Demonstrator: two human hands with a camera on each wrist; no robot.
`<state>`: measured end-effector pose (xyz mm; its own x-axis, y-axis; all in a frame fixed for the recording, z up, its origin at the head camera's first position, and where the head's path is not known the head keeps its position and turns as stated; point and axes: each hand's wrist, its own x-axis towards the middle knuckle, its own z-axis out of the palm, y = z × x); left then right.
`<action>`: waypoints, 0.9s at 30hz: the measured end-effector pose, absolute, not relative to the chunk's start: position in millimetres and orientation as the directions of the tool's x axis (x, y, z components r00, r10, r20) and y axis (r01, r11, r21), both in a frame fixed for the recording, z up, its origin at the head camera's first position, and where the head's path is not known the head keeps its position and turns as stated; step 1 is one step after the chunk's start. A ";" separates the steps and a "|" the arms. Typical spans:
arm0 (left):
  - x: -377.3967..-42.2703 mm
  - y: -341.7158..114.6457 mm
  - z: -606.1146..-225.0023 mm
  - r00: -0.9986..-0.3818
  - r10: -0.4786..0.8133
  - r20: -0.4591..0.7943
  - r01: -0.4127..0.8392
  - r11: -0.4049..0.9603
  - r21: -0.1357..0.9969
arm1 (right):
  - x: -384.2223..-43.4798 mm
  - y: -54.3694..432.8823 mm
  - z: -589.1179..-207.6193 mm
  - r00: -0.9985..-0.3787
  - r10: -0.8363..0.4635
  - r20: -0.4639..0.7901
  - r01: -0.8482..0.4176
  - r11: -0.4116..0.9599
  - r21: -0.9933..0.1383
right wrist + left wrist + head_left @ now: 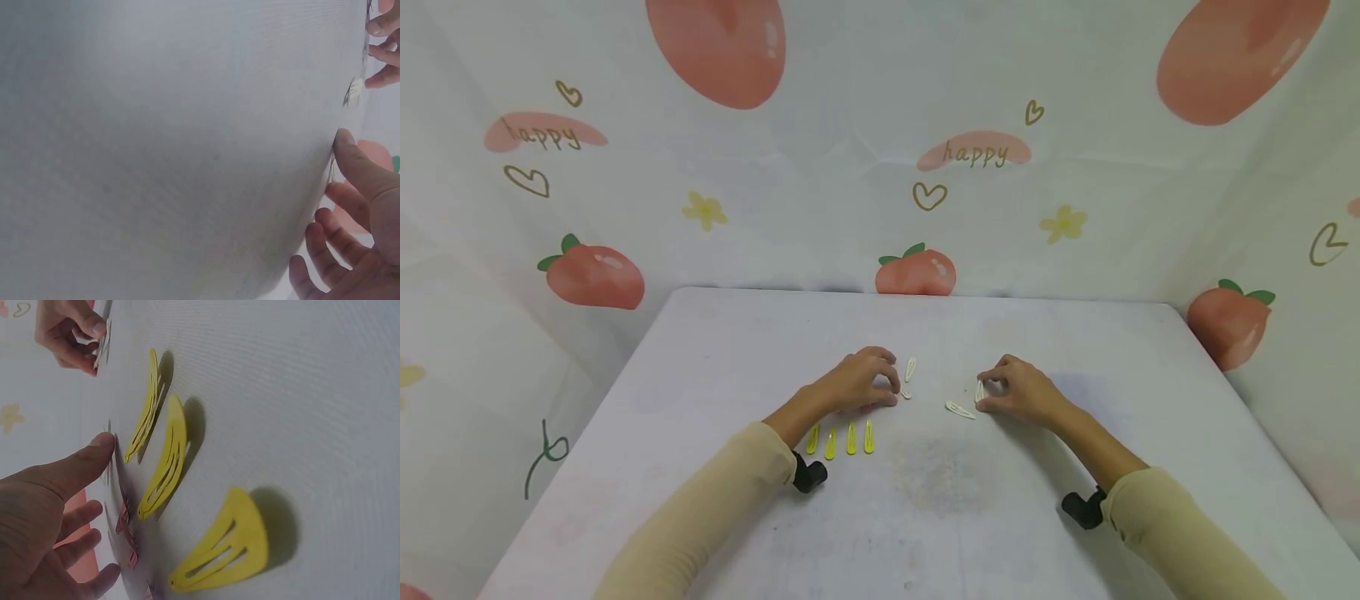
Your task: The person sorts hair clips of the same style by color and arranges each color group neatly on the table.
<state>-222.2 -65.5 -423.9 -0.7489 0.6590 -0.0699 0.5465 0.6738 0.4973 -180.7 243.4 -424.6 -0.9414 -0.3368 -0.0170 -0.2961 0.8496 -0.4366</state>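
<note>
Here's your right hand [1018,392], thumb and fingertips closed on a slim white clip [980,392], pinching it by its ends; that grip probably keeps so thin a piece steady and its middle in sight. Across from it, your left hand [861,382] hangs with thumb and fingers parted, tips right by a second white clip [906,395]; whether they touch it, I can't tell. A third white clip [911,369] lies just beyond, and a fourth white clip [959,409] rests on its own near your right fingertips.

Look under your left forearm: four yellow clips [852,438], side by side with gaps between, an arrangement that likely makes each easy to single out. Reddish clips [123,519] sit beneath your left palm, too hidden to count.

And the shapes! Narrow at one end, rounded at the other, slotted lengthwise, smooth and slightly bowed, coated metal by the look of it. The pale surface [925,550] shows faint smudges and a fine weave.
</note>
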 end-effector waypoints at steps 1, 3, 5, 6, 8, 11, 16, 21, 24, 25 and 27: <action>-221.8 -64.9 -423.8 -0.756 0.652 -0.066 0.543 0.680 0.493 | -180.8 243.3 -424.7 -0.942 -0.336 -0.017 -0.295 0.849 -0.438; -220.5 -63.5 -423.4 -0.780 0.625 -0.045 0.538 0.705 0.462 | -180.7 242.9 -424.9 -0.941 -0.337 -0.019 -0.295 0.847 -0.442; -218.2 -61.7 -423.0 -0.810 0.586 -0.017 0.528 0.741 0.415 | -180.4 242.7 -424.7 -0.940 -0.340 -0.021 -0.295 0.845 -0.446; -216.8 -60.6 -422.6 -0.824 0.567 -0.004 0.521 0.760 0.388 | -180.2 242.5 -424.6 -0.940 -0.341 -0.019 -0.297 0.843 -0.448; -213.6 -57.9 -421.9 -0.842 0.540 0.017 0.513 0.789 0.337 | -180.0 242.6 -424.4 -0.939 -0.344 -0.016 -0.301 0.843 -0.446; -209.6 -53.1 -421.4 -0.852 0.522 0.032 0.508 0.811 0.289 | -180.6 242.7 -424.3 -0.939 -0.343 -0.014 -0.302 0.846 -0.440; -205.7 -45.4 -425.8 -0.865 0.499 0.051 0.494 0.829 0.262 | -181.7 242.8 -425.2 -0.938 -0.346 -0.019 -0.302 0.844 -0.443; -200.2 -39.5 -430.7 -0.878 0.470 0.092 0.478 0.844 0.244 | -181.2 243.2 -424.9 -0.937 -0.350 -0.015 -0.305 0.838 -0.452; -197.1 -37.6 -430.5 -0.893 0.435 0.112 0.449 0.861 0.237 | -180.6 243.7 -424.0 -0.937 -0.348 -0.018 -0.302 0.839 -0.452; -196.1 -37.0 -430.5 -0.901 0.417 0.120 0.433 0.870 0.234 | -180.4 243.8 -423.8 -0.938 -0.346 -0.019 -0.301 0.840 -0.451; -194.2 -35.5 -429.9 -0.915 0.379 0.141 0.402 0.888 0.224 | -180.2 244.1 -423.7 -0.938 -0.346 -0.018 -0.301 0.841 -0.450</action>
